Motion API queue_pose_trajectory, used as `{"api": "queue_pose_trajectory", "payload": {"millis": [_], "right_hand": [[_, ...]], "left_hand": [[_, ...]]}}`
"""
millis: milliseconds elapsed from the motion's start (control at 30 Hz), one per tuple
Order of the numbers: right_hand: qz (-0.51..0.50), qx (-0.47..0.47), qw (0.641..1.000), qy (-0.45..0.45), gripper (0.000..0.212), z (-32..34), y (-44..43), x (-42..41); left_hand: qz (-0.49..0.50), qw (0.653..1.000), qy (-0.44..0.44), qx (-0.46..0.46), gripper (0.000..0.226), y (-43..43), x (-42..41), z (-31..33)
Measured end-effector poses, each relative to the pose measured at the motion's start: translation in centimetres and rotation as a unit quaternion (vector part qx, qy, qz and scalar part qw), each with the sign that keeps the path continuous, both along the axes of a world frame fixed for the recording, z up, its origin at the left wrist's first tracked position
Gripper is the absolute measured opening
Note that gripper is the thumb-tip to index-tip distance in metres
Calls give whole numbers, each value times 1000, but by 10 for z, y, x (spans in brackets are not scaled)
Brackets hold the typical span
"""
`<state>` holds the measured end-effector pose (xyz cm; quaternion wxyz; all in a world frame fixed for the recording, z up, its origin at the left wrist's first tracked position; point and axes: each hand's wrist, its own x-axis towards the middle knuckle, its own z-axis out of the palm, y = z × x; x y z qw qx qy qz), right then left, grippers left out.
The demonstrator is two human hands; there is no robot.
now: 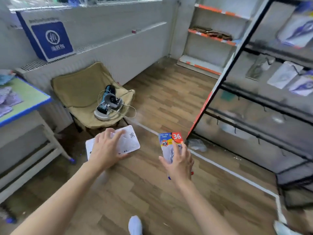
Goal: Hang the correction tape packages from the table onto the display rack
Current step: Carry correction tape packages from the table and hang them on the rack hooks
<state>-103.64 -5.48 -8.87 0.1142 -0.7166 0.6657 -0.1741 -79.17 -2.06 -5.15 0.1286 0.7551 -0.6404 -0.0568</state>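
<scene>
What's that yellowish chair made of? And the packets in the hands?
Chair: likely tan cloth, matte; it sags and creases. White packet in the left hand: seems matte printed card. Colourful packet in the right hand: printed card, probably with a clear shiny plastic bubble.

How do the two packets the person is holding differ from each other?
The left packet, in the left hand, shows a plain white side with a small black 36; the right packet, in the right hand, shows a colourful printed side with a red 36 badge. The left packet lies sideways, while the right packet stands upright. Both are held in the air and marked 36.
</scene>
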Motion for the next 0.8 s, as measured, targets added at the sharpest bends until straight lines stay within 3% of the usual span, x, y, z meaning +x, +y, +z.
{"api": "queue_pose_trajectory", "payload": {"millis": [300,800], "right_hand": [[-121,-20,992,-35,80,8,7,-155],[-184,-97,977,-52,78,43,-139,-378]], "left_hand": [[-134,991,-4,-15,89,-49,-153,14],[-191,980,-18,-62,91,-221,-384,28]]}}
